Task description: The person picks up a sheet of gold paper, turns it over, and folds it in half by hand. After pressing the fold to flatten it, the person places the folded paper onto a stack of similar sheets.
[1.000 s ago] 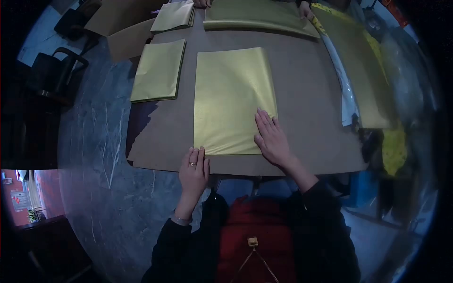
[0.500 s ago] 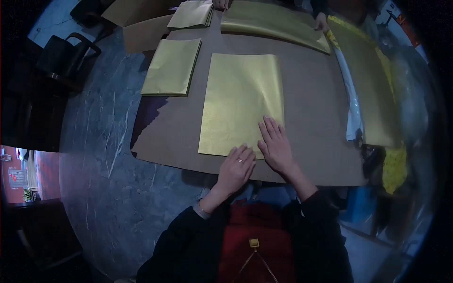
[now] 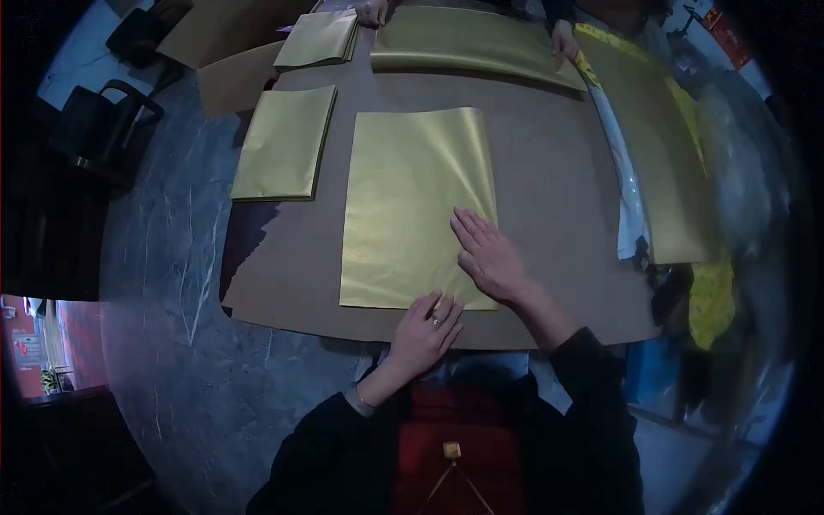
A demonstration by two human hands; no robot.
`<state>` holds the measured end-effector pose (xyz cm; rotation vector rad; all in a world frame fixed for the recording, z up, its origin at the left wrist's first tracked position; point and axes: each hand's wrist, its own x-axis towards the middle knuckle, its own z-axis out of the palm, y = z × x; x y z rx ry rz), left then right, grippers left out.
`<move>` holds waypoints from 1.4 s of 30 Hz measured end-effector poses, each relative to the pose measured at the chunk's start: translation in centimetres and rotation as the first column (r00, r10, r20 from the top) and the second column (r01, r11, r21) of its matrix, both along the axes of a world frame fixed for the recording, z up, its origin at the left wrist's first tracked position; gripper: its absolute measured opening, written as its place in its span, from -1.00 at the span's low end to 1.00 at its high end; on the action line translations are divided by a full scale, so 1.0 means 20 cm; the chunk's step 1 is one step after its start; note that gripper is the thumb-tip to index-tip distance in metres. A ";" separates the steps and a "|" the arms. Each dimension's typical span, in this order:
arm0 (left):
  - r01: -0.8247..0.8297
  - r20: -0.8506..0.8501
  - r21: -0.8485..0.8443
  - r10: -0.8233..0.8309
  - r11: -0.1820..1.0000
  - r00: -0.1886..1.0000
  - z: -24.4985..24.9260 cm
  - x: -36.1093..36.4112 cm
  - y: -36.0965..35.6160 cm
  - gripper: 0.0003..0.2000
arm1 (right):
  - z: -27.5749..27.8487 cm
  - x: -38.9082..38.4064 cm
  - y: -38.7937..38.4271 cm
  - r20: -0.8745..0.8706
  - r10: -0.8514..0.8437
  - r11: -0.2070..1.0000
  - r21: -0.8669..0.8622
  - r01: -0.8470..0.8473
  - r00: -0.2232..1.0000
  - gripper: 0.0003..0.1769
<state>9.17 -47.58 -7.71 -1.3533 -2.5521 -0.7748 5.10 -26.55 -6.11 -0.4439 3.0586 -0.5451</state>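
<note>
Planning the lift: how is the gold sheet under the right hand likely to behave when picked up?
The gold sheet is probably floppy: its right side bows in a soft curve beyond the right hand. It likely creases easily, as faint wrinkles show by its near edge. Its smooth sheen suggests it may slide when pushed.

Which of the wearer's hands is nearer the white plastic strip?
Right: the right hand lies on the gold paper, left of the strip; the left hand is farther left, at the paper's near edge.

Dark sleeves [image 3: 322, 451], red garment [image 3: 493, 451], squarish gold ornament [image 3: 451, 450], thin cords [image 3: 436, 487], ring [image 3: 436, 322] on left fingers [image 3: 421, 309], slim wristband [image 3: 360, 402]
</note>
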 end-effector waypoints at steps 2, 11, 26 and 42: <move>-0.027 -0.025 -0.036 0.026 0.999 0.999 0.01 0.00 0.00 -0.61 | 0.00 -0.06 0.03 0.010 0.015 1.000 -0.027 -0.015 1.000 -0.38; -0.012 -0.016 -0.060 0.011 0.998 1.000 0.01 0.00 0.00 -0.61 | -0.03 -0.29 0.17 -0.012 0.178 0.984 -0.005 -0.178 0.984 -0.37; -0.015 -0.010 -0.066 0.014 0.998 1.000 0.00 0.00 0.00 -0.60 | 0.01 -0.76 0.38 0.042 0.235 0.964 -0.137 -0.228 0.971 -0.33; 0.025 0.004 -0.137 -0.025 0.990 1.000 0.02 0.00 0.00 -0.59 | -0.05 -1.07 0.48 -0.243 0.035 0.983 0.185 0.011 0.969 -0.30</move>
